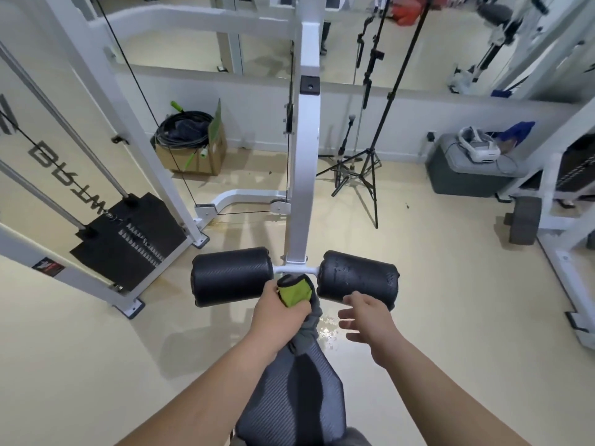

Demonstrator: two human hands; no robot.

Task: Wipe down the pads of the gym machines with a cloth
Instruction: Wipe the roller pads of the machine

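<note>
Head view: your left hand (277, 312) is gripping the cloth (294, 292), its length trailing toward you, half hidden in that grip, while your right hand (367, 317) is hovering spread-fingered, empty.

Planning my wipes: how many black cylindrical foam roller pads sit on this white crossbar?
2. One black cylindrical foam roller pad left of the white post, one right of it. None appears hidden.

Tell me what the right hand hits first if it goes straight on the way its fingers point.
Probably the cloth: the open right hand points its fingers left, at the grey tail hanging below the left hand. The right roller pad sits off that line. Depth is uncertain.
</note>
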